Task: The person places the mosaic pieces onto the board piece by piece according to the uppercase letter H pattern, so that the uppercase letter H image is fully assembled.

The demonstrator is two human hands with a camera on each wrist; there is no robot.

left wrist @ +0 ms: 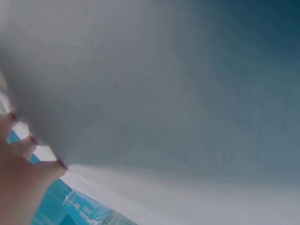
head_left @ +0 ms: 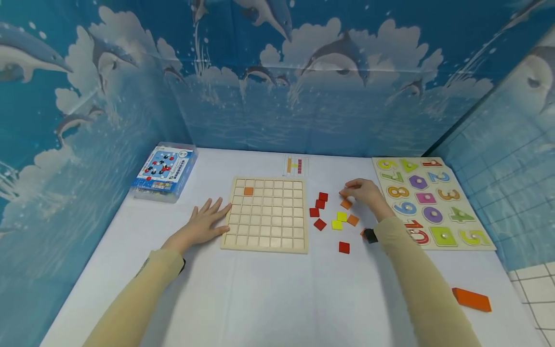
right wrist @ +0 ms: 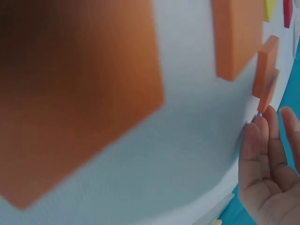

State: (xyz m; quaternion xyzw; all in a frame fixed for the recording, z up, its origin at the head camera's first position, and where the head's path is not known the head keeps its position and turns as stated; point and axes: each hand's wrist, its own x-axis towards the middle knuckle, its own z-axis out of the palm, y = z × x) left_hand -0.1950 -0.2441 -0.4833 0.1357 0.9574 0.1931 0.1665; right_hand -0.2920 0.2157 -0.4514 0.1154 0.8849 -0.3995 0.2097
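A square wooden grid board (head_left: pixel 267 247) lies on the white table. One orange tile (head_left: pixel 248 191) sits in a cell near its upper left corner. My left hand (head_left: pixel 201 226) rests with fingers spread, the tips at the board's left edge. To the right of the board, my right hand (head_left: pixel 364 193) reaches down to a loose orange tile. In the right wrist view its fingertips touch that orange tile (right wrist: pixel 268 91), while the thumb (right wrist: pixel 291 133) stands apart from it. Other orange tiles (head_left: pixel 353 220), two yellow tiles (head_left: pixel 336 225) and several red tiles (head_left: pixel 320 224) lie scattered nearby.
A number puzzle board (head_left: pixel 433 202) lies at the right, beyond the right forearm. At the back left is a boxed molecule set (head_left: pixel 165 171). A small pattern card (head_left: pixel 297 166) lies behind the grid board. An orange block (head_left: pixel 472 300) rests at the front right.
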